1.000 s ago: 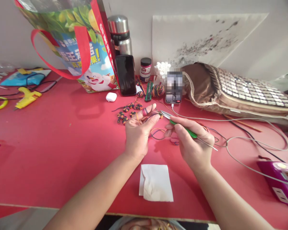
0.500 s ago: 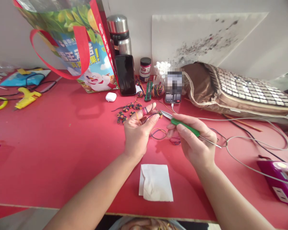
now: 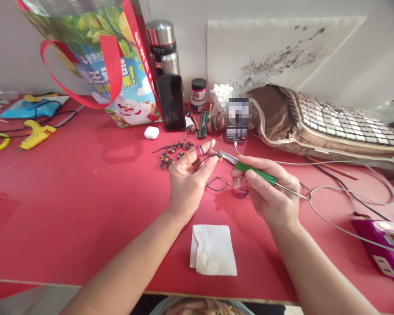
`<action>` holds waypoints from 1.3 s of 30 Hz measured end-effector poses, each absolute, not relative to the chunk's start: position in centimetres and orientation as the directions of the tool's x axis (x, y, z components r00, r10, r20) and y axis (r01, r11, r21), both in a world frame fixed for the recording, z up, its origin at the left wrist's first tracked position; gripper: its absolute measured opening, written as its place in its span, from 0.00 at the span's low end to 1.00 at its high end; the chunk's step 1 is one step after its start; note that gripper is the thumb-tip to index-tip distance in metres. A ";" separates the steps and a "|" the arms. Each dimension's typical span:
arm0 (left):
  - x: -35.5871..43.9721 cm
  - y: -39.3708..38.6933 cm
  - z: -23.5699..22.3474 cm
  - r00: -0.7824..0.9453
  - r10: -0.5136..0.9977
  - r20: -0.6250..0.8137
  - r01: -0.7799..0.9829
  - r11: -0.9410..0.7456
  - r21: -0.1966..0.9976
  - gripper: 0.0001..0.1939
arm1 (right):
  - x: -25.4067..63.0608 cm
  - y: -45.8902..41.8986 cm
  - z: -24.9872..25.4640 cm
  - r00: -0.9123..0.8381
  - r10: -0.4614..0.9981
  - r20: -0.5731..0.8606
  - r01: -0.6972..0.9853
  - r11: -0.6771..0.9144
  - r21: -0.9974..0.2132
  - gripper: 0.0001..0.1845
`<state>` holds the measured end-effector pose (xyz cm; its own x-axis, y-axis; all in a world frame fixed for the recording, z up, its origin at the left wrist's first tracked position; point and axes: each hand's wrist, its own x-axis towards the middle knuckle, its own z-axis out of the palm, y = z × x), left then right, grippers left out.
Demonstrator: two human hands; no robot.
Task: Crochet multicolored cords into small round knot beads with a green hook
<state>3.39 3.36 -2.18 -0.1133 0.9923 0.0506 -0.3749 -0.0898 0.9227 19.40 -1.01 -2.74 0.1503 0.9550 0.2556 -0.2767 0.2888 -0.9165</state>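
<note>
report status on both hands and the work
Left hand pinching small multicoloured knotted piece. Right hand gripping green-handled metal tool, tip at piece. Loose purplish cord tangle below, tip unblocked.

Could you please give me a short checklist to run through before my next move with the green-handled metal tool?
1. Right hand grip on the green-handled metal tool: ok.
2. Left hand pinching the small, round multicoloured yarn piece: ok.
3. Thin coloured yarn wrapped round the left index finger: ok.
4. Tool tip caught in a stitch: cannot tell, too small to see.
5. Slack yarn lying straight: not ok, it curls on the red table.
6. Folded white tissue apart from both hands: ok.
</note>
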 end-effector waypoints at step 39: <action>2.8 3.5 -1.7 0.022 1.000 -0.022 -0.420 0.029 0.907 0.15 | 20.8 -0.5 -2.7 0.056 0.892 0.449 -0.010 0.450 -0.893 0.13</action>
